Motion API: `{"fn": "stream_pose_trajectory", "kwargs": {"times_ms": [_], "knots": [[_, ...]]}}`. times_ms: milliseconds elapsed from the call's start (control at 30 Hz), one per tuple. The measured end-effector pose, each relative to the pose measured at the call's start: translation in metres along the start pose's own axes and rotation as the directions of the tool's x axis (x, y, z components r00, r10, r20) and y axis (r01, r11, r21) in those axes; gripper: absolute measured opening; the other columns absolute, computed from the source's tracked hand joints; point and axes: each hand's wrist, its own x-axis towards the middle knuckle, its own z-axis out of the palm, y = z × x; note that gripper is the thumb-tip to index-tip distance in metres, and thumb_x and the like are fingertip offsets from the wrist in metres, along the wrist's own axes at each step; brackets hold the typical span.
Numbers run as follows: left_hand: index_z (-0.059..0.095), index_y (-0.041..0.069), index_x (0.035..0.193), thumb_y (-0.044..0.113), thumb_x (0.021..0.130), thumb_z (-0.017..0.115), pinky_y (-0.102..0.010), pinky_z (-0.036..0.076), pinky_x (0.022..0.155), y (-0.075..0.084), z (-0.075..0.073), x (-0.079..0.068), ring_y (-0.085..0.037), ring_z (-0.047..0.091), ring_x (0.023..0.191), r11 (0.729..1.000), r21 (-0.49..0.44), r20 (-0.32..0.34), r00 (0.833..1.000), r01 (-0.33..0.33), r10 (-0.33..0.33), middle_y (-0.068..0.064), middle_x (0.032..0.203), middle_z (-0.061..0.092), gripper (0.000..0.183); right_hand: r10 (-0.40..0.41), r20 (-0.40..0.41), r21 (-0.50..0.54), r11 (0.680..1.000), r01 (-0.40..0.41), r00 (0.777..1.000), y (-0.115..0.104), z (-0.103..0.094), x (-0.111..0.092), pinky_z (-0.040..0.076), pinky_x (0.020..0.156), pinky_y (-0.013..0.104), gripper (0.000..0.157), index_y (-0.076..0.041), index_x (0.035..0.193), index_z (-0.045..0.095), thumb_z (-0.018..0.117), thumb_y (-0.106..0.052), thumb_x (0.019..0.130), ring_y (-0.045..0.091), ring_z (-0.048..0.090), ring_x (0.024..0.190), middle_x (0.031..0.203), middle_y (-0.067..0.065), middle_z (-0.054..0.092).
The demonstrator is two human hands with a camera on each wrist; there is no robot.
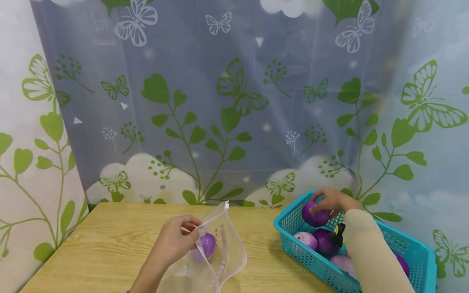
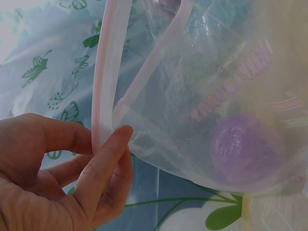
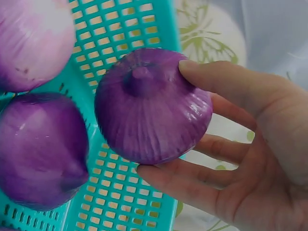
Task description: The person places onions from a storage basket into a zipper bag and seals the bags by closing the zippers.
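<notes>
My left hand (image 1: 177, 241) pinches the zip edge of a clear plastic zip bag (image 1: 235, 248), its mouth spread apart. Inside the bag sits a purple onion (image 1: 207, 246), seen through the film in the left wrist view too. Thumb and forefinger of the left hand (image 2: 72, 178) grip the pink seal strip (image 2: 100, 82). Over the far left end of a turquoise basket (image 1: 312, 258), my right hand (image 1: 335, 200) holds another purple onion (image 3: 151, 108), thumb on top and fingers beneath. Below it in the basket lie a dark purple onion (image 3: 43, 151) and a paler one (image 3: 36, 43).
The basket stands at the right of the wooden table (image 1: 126, 242), with several more onions under my right forearm. A black thing (image 1: 338, 236) shows by the right wrist. Behind the table hangs a printed curtain (image 1: 204, 118) with leaves and butterflies.
</notes>
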Motion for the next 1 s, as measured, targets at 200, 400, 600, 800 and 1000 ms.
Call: {"fn": "stream_pose_trajectory", "kwargs": {"times_ms": [200,400,600,800,1000], "knots": [[0.075,0.002,0.103,-0.002,0.091,0.065,-0.034,0.067,0.064,0.000,0.000,0.000,-0.018,0.069,0.071,1.000,-0.002,0.003,1.000,0.006,-0.006,-0.015,0.097,0.068,0.016,-0.025,0.034,0.076,0.997,0.023,0.999,-0.003,-0.005,-0.005,0.066,0.083,0.053,0.053,0.008,0.135,0.053,0.071,-0.023,0.096,0.032,0.063,0.105,0.139,0.037,0.048],[0.075,0.002,0.103,-0.001,0.092,0.065,-0.034,0.067,0.063,-0.001,0.000,0.000,-0.017,0.069,0.070,1.000,0.004,-0.002,1.000,0.001,-0.001,-0.015,0.096,0.069,0.016,-0.047,0.056,0.113,0.993,0.041,0.997,-0.010,-0.010,-0.003,0.067,0.081,0.049,0.054,0.006,0.136,0.053,0.071,-0.026,0.096,0.027,0.066,0.099,0.134,0.032,0.054],[0.075,0.003,0.103,-0.001,0.092,0.065,-0.032,0.067,0.062,0.000,0.000,0.000,-0.017,0.069,0.069,1.000,0.009,-0.003,1.000,0.000,0.000,-0.015,0.096,0.069,0.016,-0.082,0.060,0.101,0.992,0.076,0.995,-0.027,-0.012,-0.004,0.068,0.078,0.048,0.051,0.003,0.133,0.058,0.073,-0.028,0.096,0.026,0.067,0.094,0.126,0.027,0.065],[0.075,0.002,0.103,-0.001,0.092,0.065,-0.033,0.067,0.062,0.002,0.000,0.000,-0.018,0.069,0.069,1.000,0.006,-0.004,1.000,-0.002,0.002,-0.015,0.096,0.069,0.016,-0.135,0.065,0.048,0.990,0.132,0.989,-0.054,-0.012,-0.006,0.068,0.077,0.046,0.050,0.000,0.135,0.059,0.071,-0.030,0.097,0.025,0.069,0.098,0.129,0.027,0.064],[0.075,0.002,0.102,-0.002,0.091,0.066,-0.034,0.067,0.063,0.001,0.001,-0.001,-0.018,0.069,0.071,1.000,-0.008,-0.008,1.000,-0.007,0.007,-0.015,0.095,0.068,0.015,-0.191,0.075,0.004,0.982,0.191,0.979,-0.083,-0.011,-0.009,0.069,0.073,0.043,0.052,-0.001,0.137,0.058,0.072,-0.030,0.097,0.023,0.071,0.097,0.125,0.025,0.068]]}}
